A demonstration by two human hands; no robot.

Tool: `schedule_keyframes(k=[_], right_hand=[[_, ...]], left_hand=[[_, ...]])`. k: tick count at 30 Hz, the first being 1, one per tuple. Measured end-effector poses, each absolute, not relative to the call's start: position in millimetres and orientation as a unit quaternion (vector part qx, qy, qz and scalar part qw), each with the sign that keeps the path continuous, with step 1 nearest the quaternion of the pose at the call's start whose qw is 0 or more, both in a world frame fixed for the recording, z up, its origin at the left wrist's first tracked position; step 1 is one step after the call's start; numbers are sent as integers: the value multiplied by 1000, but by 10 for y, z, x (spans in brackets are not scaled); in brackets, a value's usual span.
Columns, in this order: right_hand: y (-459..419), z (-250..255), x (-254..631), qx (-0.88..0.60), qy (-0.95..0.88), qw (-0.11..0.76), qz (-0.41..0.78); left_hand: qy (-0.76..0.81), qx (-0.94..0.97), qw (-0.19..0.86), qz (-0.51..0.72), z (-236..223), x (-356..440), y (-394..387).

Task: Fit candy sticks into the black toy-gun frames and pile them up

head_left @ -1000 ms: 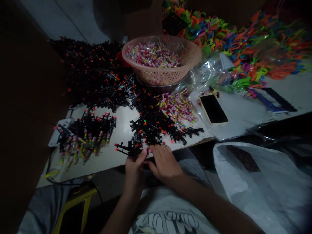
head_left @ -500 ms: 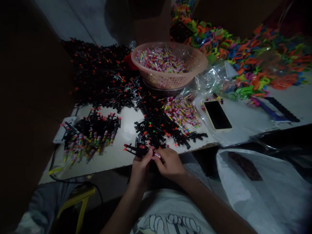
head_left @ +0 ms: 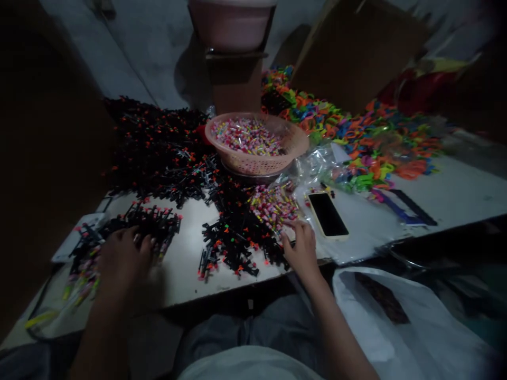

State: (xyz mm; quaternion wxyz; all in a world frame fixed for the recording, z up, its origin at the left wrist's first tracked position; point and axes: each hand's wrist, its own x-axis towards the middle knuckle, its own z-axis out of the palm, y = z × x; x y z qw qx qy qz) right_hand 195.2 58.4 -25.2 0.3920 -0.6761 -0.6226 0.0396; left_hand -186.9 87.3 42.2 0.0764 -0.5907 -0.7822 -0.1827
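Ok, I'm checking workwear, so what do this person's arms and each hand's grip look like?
The left grip and right grip are ungloved hands. Both forearms are bare as far as they show, with no sleeve, wristband or cable visible. A pale top shows below. It's too dim to tell about rings.

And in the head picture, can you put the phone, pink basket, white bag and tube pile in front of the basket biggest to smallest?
1. White bag, looking bigger partly because it's nearer
2. Pink basket
3. Phone and tube pile: too close to rank
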Motion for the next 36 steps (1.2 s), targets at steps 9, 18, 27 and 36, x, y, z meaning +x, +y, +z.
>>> schedule_keyframes(k=[9,18,27,36], right_hand=[[912,-278,2274,-767,-620,169,2],[1006,-274,2218,-751,-618,233,14],[434,-14,1686,-519,-628,499,297],[134,49,1080,-459,-834,259,163]], left_hand=[[-687,-715,-95,-88,-116,-929,531],[-693,-536,-380,-295,-88,-1078,342],[-609,-381,-570,-399,244,-999,171],[-545,-291,-700,-358,274,-791,48]])
